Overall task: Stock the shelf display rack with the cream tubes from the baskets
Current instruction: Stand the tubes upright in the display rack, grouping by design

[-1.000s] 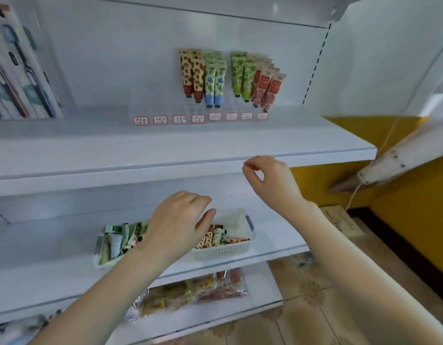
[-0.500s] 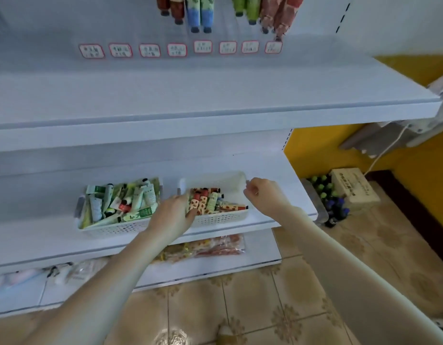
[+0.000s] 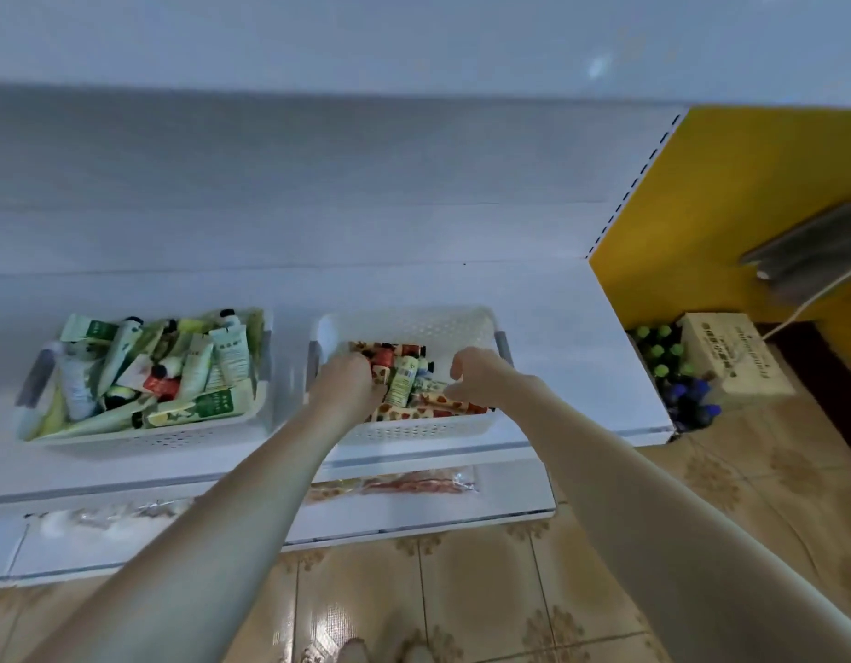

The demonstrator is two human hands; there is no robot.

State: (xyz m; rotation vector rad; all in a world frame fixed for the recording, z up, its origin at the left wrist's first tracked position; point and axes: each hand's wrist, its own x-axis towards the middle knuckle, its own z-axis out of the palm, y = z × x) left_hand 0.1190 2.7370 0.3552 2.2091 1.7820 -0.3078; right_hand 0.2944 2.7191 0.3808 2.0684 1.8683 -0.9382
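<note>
On the white shelf (image 3: 557,327) sit a full left basket (image 3: 151,435) and a right basket (image 3: 414,323), where the left hand (image 3: 347,385) curls its fingers (image 3: 361,367) onto the patterned cream tubes (image 3: 404,382) and the right hand (image 3: 485,380) curls just above them, any grip impossible to tell.

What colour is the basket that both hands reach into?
The basket is white, with small holes in its wall; the head view shows it.

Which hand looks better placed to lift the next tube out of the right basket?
Left, probably: the left hand is down on the tubes in the right basket, fingers curled; the right hand hovers above them.
</note>
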